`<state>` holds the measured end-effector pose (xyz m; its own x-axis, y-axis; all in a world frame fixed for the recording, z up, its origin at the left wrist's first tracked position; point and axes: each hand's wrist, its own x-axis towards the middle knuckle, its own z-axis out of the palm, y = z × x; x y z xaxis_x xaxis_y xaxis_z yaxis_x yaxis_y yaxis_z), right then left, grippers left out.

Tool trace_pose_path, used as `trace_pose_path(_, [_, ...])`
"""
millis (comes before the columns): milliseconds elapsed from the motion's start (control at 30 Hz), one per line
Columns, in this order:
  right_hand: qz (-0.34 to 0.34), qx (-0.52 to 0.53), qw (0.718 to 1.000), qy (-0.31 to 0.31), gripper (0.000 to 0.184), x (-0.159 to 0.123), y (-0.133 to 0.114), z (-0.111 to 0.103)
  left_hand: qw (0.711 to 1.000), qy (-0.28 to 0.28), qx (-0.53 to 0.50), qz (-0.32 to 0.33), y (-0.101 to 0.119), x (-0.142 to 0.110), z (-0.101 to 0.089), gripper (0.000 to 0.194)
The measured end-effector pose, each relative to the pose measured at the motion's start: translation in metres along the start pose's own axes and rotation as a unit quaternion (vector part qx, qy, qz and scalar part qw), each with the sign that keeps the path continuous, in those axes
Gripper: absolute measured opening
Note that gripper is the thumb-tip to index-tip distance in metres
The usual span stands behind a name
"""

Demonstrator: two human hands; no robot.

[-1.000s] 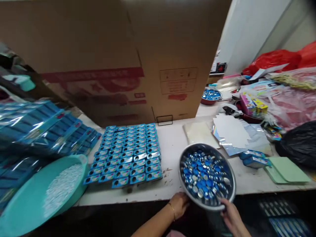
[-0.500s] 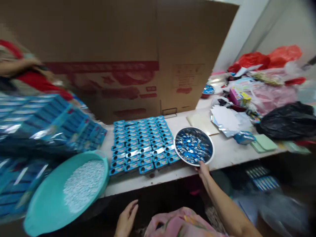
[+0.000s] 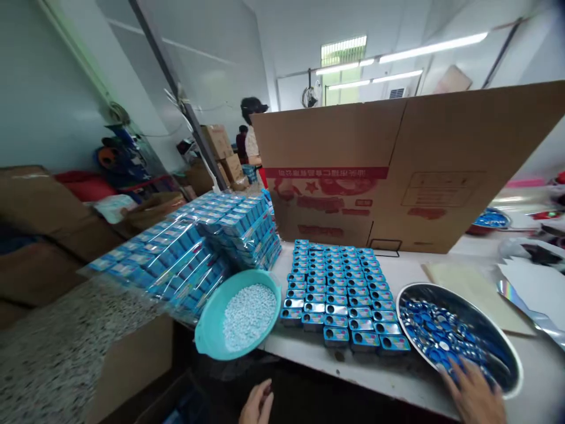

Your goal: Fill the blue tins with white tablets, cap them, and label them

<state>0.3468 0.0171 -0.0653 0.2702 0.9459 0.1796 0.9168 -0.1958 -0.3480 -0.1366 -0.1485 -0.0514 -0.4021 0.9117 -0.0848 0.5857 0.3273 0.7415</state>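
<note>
White and worn, the bench [image 3: 375, 377] spans the space before me. Nearest, my left hand [image 3: 256, 403] hovers below its front edge, fingers loosely curled, holding nothing that I can see. My right hand [image 3: 475, 393] is at the near rim of the steel bowl [image 3: 494, 333], fingers spread and unclenched over the blue and silver discs [image 3: 441, 338]; blur hides whether the tips touch any. The bowl sits on the bench at my right, just beside rows of small blue boxes [image 3: 338, 282] with round dark windows. Left of them, a teal basin [image 3: 206, 330] holds pale pellets [image 3: 249, 312], and film-wrapped stacks [image 3: 176, 253] of blue packs lean behind it. Cream sheets [image 3: 477, 291] lie flat beyond the bowl. Farther back, a large cardboard panel [image 3: 331, 141] stands upright behind the rows. Past its left edge I see a person in a dark cap [image 3: 252, 135], near brown cartons [image 3: 216, 141]; lit tubes [image 3: 432, 48] hang beyond the panel.
</note>
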Motion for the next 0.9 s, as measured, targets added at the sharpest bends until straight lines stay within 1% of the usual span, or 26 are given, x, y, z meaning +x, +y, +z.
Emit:
trace_pose_path(67, [-0.040, -0.014, 0.998, -0.052, 0.037, -0.007, -0.013, 0.009, 0.994, 0.068, 0.062, 0.060, 0.011, 0.013, -0.014, 0.043])
trace_pose_path(133, [-0.057, -0.050, 0.993, -0.092, 0.031, -0.007, -0.019, 0.014, 0.978, 0.124, 0.140, 0.094, 0.022, 0.026, -0.028, 0.045])
trace_pose_path(200, [-0.062, -0.086, 0.987, -0.119, 0.029, -0.004, -0.019, 0.013, 0.961, 0.149, 0.209, 0.102, 0.030, 0.038, -0.038, 0.047])
trace_pose_path(300, [-0.067, -0.083, 0.982, -0.154, 0.027, 0.003, -0.017, 0.004, 0.946, 0.147, 0.278, 0.080, 0.035, 0.054, -0.041, 0.048])
trace_pose_path(367, [-0.059, -0.070, 0.980, -0.175, 0.026, 0.006, -0.019, -0.001, 0.943, 0.124, 0.303, 0.052, 0.033, 0.062, -0.036, 0.049])
trace_pose_path(500, [-0.031, -0.054, 0.982, -0.179, 0.027, 0.006, -0.023, -0.003, 0.946, 0.033, 0.321, -0.044, 0.021, 0.071, -0.020, 0.053])
trace_pose_path(567, [-0.027, -0.038, 0.980, -0.193, 0.029, 0.008, -0.021, 0.000, 0.942, 0.015, 0.330, -0.063, 0.016, 0.070, -0.012, 0.054])
trace_pose_path(667, [-0.029, 0.009, 0.976, -0.215, 0.032, 0.017, -0.010, 0.007, 0.942, 0.039, 0.330, -0.054, 0.016, 0.061, -0.004, 0.054])
trace_pose_path(733, [-0.035, 0.037, 0.976, -0.212, 0.037, 0.029, 0.001, 0.015, 0.950, 0.049, 0.305, -0.054, 0.022, 0.053, 0.001, 0.054])
trace_pose_path(800, [-0.042, 0.038, 0.980, -0.190, 0.047, 0.046, 0.010, 0.025, 0.962, 0.048, 0.267, -0.039, 0.030, 0.045, 0.007, 0.052])
trace_pose_path(900, [-0.034, -0.007, 0.988, -0.149, 0.068, 0.073, 0.015, 0.045, 0.976, 0.046, 0.211, -0.001, 0.042, 0.038, 0.021, 0.051])
